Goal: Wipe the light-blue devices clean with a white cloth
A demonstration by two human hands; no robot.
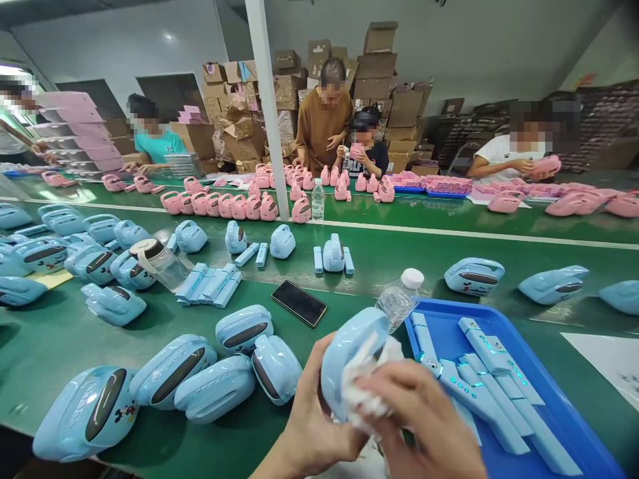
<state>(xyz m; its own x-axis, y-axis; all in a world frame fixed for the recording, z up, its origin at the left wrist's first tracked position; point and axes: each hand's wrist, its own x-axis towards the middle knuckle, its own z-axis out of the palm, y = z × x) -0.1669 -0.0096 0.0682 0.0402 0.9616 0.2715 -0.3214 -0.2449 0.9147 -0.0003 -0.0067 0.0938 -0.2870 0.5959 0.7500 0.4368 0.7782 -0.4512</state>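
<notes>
My left hand (312, 426) grips a light blue plastic toy case (344, 352) low in the middle of the view. My right hand (424, 426) presses a white cloth (367, 382) against the case. A blue tray (559, 406) with several light blue bars (492, 386) lies just right of my hands. A group of finished blue cases (210, 379) lies on the green table (60, 339) to the left.
A black phone (298, 303) and a clear water bottle (399, 299) lie just beyond my hands. Many blue cases (74, 256) crowd the left. Across the belt (449, 259), several people handle pink cases (239, 205). A white post (267, 106) and stacked cardboard boxes (379, 80) stand behind.
</notes>
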